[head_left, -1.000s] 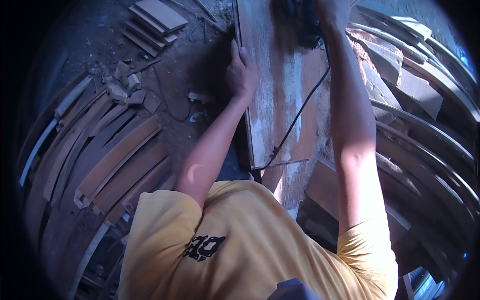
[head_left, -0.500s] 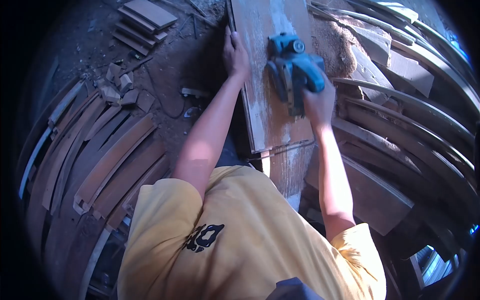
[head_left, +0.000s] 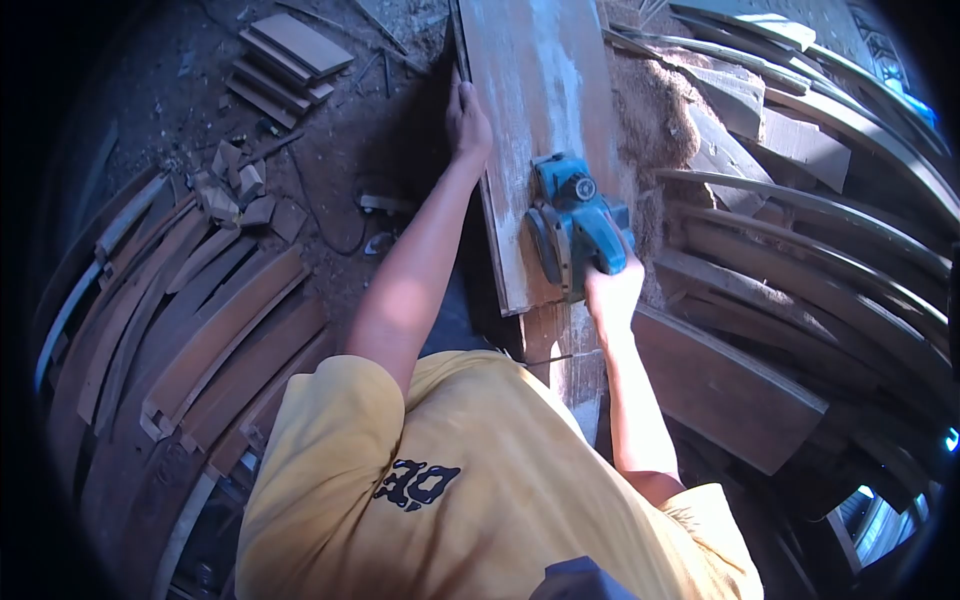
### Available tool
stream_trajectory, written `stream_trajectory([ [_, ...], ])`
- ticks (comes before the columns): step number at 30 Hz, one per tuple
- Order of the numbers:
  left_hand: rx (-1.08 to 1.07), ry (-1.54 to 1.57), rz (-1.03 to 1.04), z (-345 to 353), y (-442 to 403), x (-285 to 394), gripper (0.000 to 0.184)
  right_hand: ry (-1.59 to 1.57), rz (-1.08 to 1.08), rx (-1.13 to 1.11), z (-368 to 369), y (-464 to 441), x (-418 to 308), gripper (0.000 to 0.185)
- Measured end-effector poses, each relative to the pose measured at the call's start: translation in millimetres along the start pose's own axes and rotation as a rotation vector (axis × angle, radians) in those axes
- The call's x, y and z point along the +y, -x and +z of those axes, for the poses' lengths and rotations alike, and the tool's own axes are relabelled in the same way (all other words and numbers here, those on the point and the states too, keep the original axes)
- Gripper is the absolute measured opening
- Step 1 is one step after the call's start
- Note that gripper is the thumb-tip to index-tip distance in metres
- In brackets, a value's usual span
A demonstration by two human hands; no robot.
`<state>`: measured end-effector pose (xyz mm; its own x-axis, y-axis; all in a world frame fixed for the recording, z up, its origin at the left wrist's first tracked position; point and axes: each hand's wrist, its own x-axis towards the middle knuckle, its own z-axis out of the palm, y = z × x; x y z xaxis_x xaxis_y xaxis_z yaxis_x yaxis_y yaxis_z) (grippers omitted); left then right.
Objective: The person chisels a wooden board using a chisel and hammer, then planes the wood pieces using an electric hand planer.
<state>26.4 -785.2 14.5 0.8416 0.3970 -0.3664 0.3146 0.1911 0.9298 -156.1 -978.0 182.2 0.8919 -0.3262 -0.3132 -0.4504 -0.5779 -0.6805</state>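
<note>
Fingers of the right hand are wrapped round the handle of a teal power planer, and a firm hold is kept there! Closest of all, the bottom of the view is filled by a yellow shirt, its chest marked with a black print. Just beyond, a worn timber is seen poking out from under the wide board, and on that board, by its near end and toward its right side, the planer is set. Off to the right, a brown plank is laid at a slant; on the left, curved wooden pieces are ranked side by side. Farther up the board, its left edge is met by the left hand, fingers pointed away along the side; whether they are curled beneath cannot be told. Pale, whitish streaks are spread over the board's brown face. Across on the right, more curved timbers are piled, and a heap of shavings is banked against the board's flank. Over on the left, small wood blocks are scattered, and farthest out, flat boards are stacked on the littered ground.
</note>
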Motion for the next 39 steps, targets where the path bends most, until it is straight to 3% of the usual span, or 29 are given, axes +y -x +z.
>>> stream_trajectory([
  [3, -0.017, 0.017, 0.007, 1.4, -4.7, -0.1, 0.056, 0.030, -0.167, 0.050, 19.7, -63.9, -22.9, 0.055],
  [10, -0.028, -0.034, 0.030, -2.9, 1.8, -2.9, 0.058, 0.058, -0.225, 0.064, 54.1, -187.3, -97.7, 0.047],
  [12, -0.035, -0.029, 0.026, -1.7, 0.1, -2.8, 0.058, 0.131, -0.216, 0.110, 61.8, -215.0, -124.5, 0.039],
  [17, -0.058, -0.092, 0.007, -4.0, 4.7, 10.2, 0.058, 0.336, -0.235, 0.227, 92.0, -317.7, -158.4, 0.038],
  [19, -0.051, -0.002, 0.035, -3.4, 7.4, 13.0, 0.058, 0.242, -0.266, 0.213, 105.5, -363.9, -191.7, 0.024],
  [22, -0.080, -0.089, 0.071, -11.0, 1.8, 5.0, 0.057, 0.242, -0.304, 0.266, 115.6, -402.0, -203.0, 0.024],
  [23, -0.098, -0.162, 0.098, -16.3, -2.3, -0.2, 0.057, 0.239, -0.293, 0.269, 110.2, -392.6, -204.8, 0.024],
  [25, -0.139, -0.305, 0.154, -25.9, -13.4, -9.2, 0.056, 0.139, -0.253, 0.063, 98.3, -368.7, -202.3, 0.025],
  [26, -0.102, -0.376, 0.087, -33.8, -19.2, -6.5, 0.055, 0.138, -0.232, 0.064, 90.7, -332.4, -195.8, 0.025],
  [28, 0.023, -0.308, 0.262, -46.4, -58.0, -9.4, 0.050, -0.203, -0.393, -0.015, 77.4, -259.5, -180.6, 0.026],
  [29, 0.055, -0.428, 0.434, -52.5, -68.9, 10.0, 0.046, 0.274, -0.184, 0.098, 83.8, -270.5, -108.0, 0.038],
  [30, -0.003, -0.547, 0.599, -53.7, -86.1, 23.9, 0.045, 0.151, -0.283, 0.086, 73.0, -201.7, -106.2, 0.038],
  [31, -0.237, -0.622, 0.587, -52.6, -123.0, 22.6, 0.060, 0.025, -0.329, 0.066, 65.6, -148.7, -85.3, 0.040],
  [32, -0.331, -0.795, 0.771, -38.1, -119.6, 42.5, 0.058, -0.001, -0.304, 0.109, 61.6, -92.7, -58.5, 0.050],
  [33, -0.424, -0.969, 0.954, -19.2, -113.5, 62.5, 0.056, -0.036, -0.172, 0.101, 53.2, -28.6, -42.7, 0.056],
  [34, -0.429, -0.973, 0.953, -8.4, -108.1, 67.6, 0.056, -0.050, -0.066, 0.042, 46.1, 29.1, -23.1, 0.057],
  [36, -0.584, -1.297, 0.993, 11.8, -107.6, 69.5, 0.051, 0.168, 0.234, -0.087, 32.0, 138.7, 25.1, 0.050],
  [39, -0.527, -1.405, 0.953, 32.0, -103.6, 77.7, 0.050, 0.137, 0.353, -0.052, 26.0, 223.8, 57.0, 0.047],
])
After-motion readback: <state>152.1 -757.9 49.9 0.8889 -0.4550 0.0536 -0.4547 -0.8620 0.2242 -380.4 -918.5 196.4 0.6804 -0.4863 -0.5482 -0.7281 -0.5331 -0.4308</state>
